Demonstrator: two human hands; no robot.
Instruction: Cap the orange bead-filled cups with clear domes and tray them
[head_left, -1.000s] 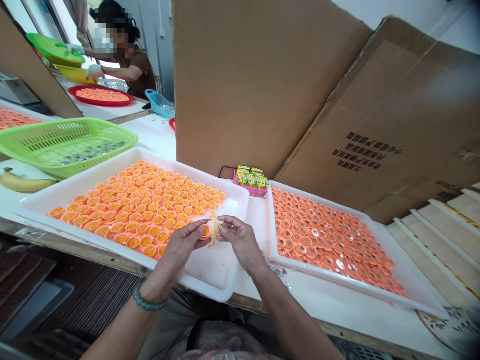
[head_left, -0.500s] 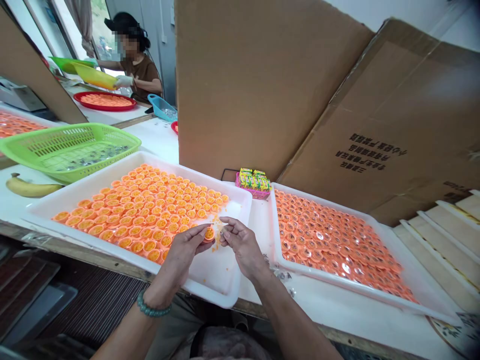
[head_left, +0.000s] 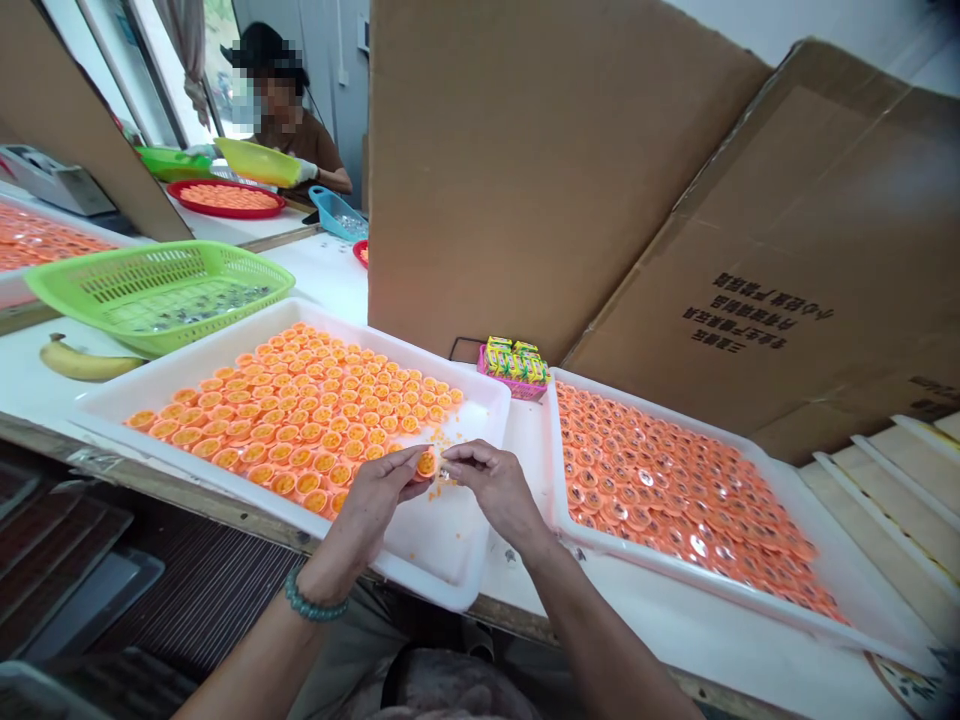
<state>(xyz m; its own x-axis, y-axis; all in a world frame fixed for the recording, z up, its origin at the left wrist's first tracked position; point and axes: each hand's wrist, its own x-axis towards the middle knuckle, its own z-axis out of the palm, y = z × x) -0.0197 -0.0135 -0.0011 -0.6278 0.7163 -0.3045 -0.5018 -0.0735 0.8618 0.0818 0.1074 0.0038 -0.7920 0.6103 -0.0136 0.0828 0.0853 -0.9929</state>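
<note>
Between the thumb and fingers of my left hand (head_left: 375, 505) is a small round orange cup (head_left: 426, 462) with a yellow-orange inside. My right hand (head_left: 504, 495) is closed in a pinch right beside that cup; what its fingertips hold is too small to make out. Both hands are over the right end of a white tray (head_left: 466, 590). Rows of similar orange cups (head_left: 281, 410) fill most of this tray, and small orange crumbs lie near my fingers.
At right, another white tray (head_left: 559, 480) holds orange pieces with shiny clear tops (head_left: 675, 490). A pink basket (head_left: 514, 386) of yellow-green packets stands behind. Left are a green basket (head_left: 225, 265) and a banana (head_left: 90, 360). Cardboard (head_left: 555, 180) rises behind; a co-worker (head_left: 300, 130) holds a yellow basket (head_left: 259, 160).
My right fingertips have come in against the orange cup in my left hand. The view has shifted slightly, and the co-worker's yellow basket has been moved.
</note>
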